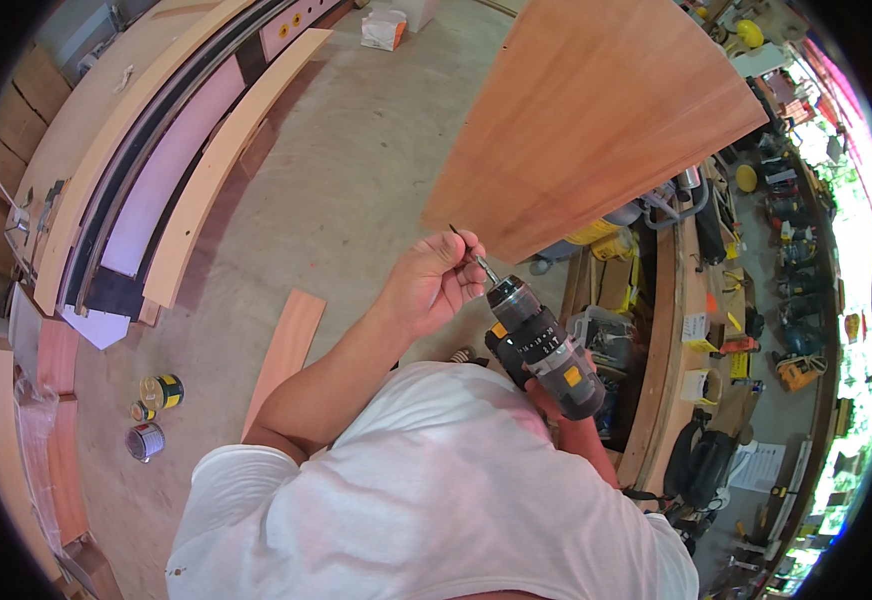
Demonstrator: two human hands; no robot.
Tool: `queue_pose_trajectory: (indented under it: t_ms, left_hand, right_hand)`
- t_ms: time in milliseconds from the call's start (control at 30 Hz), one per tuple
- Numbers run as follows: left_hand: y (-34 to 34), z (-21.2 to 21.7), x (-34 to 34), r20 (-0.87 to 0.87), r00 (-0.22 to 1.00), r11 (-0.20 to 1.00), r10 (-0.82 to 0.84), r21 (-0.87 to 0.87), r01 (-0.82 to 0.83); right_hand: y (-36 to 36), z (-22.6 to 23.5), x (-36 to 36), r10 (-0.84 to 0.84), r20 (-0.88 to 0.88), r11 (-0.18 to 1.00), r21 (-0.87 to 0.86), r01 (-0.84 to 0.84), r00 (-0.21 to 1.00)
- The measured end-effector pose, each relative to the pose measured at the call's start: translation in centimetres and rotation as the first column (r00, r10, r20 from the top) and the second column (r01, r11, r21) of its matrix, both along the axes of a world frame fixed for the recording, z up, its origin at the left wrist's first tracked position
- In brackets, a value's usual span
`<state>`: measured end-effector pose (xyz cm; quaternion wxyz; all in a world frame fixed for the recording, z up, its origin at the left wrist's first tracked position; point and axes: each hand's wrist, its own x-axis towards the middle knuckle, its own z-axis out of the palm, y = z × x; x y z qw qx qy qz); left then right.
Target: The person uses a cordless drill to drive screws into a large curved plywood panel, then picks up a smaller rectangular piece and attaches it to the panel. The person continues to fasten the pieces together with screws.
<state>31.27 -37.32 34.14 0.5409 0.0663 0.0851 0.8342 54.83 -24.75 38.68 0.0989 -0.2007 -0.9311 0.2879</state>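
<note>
A black cordless drill (546, 355) with yellow-orange accents is in front of my white shirt, tilted so its chuck (510, 292) faces up and left. My right hand (544, 398) is wrapped around its handle, mostly hidden behind the drill body. A thin drill bit (490, 269) extends from the chuck. My left hand (436, 285) pinches that bit between thumb and fingers, and its dark tip pokes out above them. Just beyond the left hand stands a large reddish-brown wooden panel (596, 130).
Wooden shelving (661, 345) with bins and tools lines my right side. A workbench with long pale boards (221, 185) curves along the left. On the concrete floor are several cans (162, 392), a loose plank (286, 350) and a white-and-orange bag (384, 31).
</note>
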Motion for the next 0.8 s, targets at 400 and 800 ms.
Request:
queue_pose_trajectory:
  t_ms: [400,800]
  left_hand:
    - [2.2,-0.7,-2.5,0.079,0.991,0.994,-0.108,0.025,0.106]
    - [7.1,-0.4,-12.6,-0.069,0.998,0.971,0.014,-0.236,-0.03]
  right_hand:
    - [1.7,-1.9,-3.0,0.043,-0.096,0.998,0.041,-0.039,0.994]
    - [7.8,-6.1,-13.7,0.088,-0.141,0.991,-0.088,-0.101,0.986]
